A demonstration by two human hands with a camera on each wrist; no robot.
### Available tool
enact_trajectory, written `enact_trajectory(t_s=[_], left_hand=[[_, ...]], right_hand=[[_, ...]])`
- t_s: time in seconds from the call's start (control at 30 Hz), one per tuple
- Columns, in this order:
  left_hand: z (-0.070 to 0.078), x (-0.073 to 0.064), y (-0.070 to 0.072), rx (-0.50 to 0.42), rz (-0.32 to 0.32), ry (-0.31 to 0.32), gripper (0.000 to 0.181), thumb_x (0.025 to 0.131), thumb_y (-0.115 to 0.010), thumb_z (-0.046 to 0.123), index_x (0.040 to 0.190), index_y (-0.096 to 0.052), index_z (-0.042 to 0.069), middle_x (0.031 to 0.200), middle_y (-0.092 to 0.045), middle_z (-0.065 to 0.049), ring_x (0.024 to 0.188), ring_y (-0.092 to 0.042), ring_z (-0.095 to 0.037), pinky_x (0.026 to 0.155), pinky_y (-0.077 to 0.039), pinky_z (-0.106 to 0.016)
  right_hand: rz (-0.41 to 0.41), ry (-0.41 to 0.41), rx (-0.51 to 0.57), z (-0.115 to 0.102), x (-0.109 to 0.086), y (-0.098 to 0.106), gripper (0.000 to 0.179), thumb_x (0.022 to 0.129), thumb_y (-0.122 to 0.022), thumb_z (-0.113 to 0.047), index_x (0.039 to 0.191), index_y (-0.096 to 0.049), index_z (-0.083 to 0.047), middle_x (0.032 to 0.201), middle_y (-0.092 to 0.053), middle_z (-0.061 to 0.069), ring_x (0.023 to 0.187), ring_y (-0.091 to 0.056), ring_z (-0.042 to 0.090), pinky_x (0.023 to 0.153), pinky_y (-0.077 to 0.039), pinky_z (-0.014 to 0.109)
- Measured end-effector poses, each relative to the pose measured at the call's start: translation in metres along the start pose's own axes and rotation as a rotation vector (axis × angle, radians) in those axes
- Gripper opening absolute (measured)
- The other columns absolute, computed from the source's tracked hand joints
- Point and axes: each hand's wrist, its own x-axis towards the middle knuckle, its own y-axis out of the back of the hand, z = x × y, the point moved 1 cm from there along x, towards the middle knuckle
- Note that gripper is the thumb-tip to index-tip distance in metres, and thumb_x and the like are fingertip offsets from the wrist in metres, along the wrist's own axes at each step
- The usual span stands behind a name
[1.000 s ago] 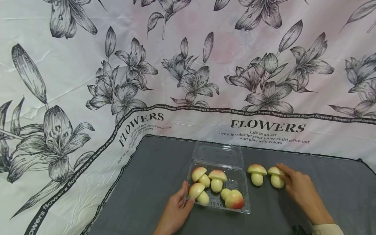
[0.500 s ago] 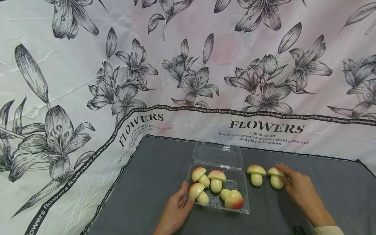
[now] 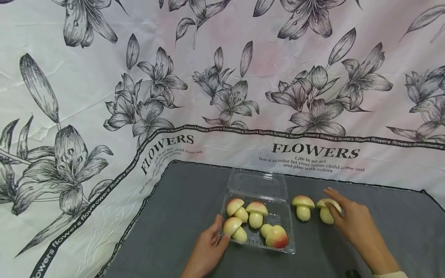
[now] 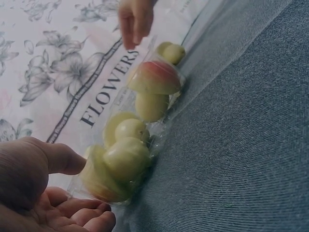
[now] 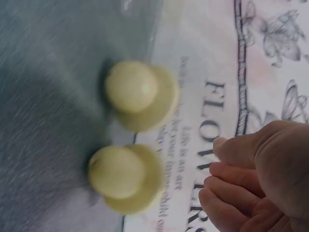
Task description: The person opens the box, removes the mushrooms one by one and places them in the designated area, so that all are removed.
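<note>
In the head view my left hand (image 3: 207,246) pinches the left rim of a clear plastic clamshell box (image 3: 259,247), thumb inside and fingers outside. Several pale yellow mushrooms with red-tinged caps lie in it, one (image 3: 277,235) with its cap toward me. To the right of the box, two more mushrooms stand on the dark cloth. My right hand (image 3: 354,224) is at the rightmost mushroom (image 3: 326,214), its thumb overlapping the cap in the head view. From the right wrist, that hand (image 5: 256,179) shows a gap to both mushrooms (image 5: 131,87), fingers loose and holding nothing.
The clear lid (image 3: 257,183) stands raised behind the box. Dark grey cloth (image 3: 167,224) covers the table, and a white flower-printed sheet (image 3: 222,77) rises behind and at the left. A small black object (image 3: 352,273) shows at the bottom edge.
My right hand's fingers have spread and lifted away from the cap of the rightmost mushroom, which stays in place. My left hand keeps its grip on the box.
</note>
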Motion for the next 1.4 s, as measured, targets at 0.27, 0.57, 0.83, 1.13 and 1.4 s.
enact_trajectory(t_s=[0.27,0.57,0.83,1.13,1.4], left_hand=[[-0.002,0.001,0.0,-0.004,-0.007,-0.007,0.08,0.11,-0.062,0.029,0.164,-0.017,-0.01,0.17,-0.018,-0.031,0.156,-0.02,-0.048,0.122,-0.036,-0.062],[-0.002,0.0,0.0,0.001,-0.013,-0.028,0.079,0.11,-0.061,0.028,0.163,-0.018,-0.011,0.17,-0.016,-0.031,0.156,-0.02,-0.048,0.122,-0.035,-0.062],[-0.003,0.0,0.001,-0.007,-0.008,-0.023,0.079,0.11,-0.062,0.027,0.163,-0.017,-0.011,0.17,-0.017,-0.032,0.156,-0.02,-0.05,0.122,-0.033,-0.064],[-0.003,-0.001,0.001,-0.015,-0.004,-0.011,0.08,0.109,-0.063,0.028,0.164,-0.018,-0.01,0.17,-0.016,-0.03,0.156,-0.02,-0.049,0.122,-0.034,-0.063],[-0.002,-0.002,0.0,0.004,0.003,-0.032,0.079,0.109,-0.063,0.027,0.163,-0.019,-0.01,0.17,-0.019,-0.03,0.155,-0.022,-0.048,0.121,-0.034,-0.064]], right_hand=[[-0.136,-0.008,0.048,-0.047,0.002,0.01,0.037,0.105,-0.071,-0.026,0.137,-0.073,-0.008,0.107,-0.076,0.025,0.08,-0.074,0.038,0.066,-0.06,0.057],[-0.248,0.081,0.094,-0.101,-0.009,0.002,0.024,0.1,-0.077,-0.03,0.12,-0.082,-0.016,0.086,-0.079,-0.006,0.072,-0.074,0.009,0.058,-0.056,0.027],[-0.431,0.027,0.145,-0.132,-0.02,-0.019,0.028,0.106,-0.067,-0.04,0.103,-0.08,-0.016,0.061,-0.056,-0.019,0.049,-0.044,-0.003,0.049,-0.042,0.022],[-0.399,-0.06,0.078,-0.142,-0.026,-0.037,0.045,0.102,-0.073,-0.043,0.069,-0.049,-0.025,0.056,-0.038,-0.012,0.047,-0.037,0.004,0.048,-0.035,0.023],[-0.38,-0.042,0.061,-0.146,-0.027,-0.047,0.029,0.092,-0.085,-0.033,0.083,-0.06,-0.02,0.059,-0.039,-0.01,0.05,-0.04,0.007,0.049,-0.038,0.027]])
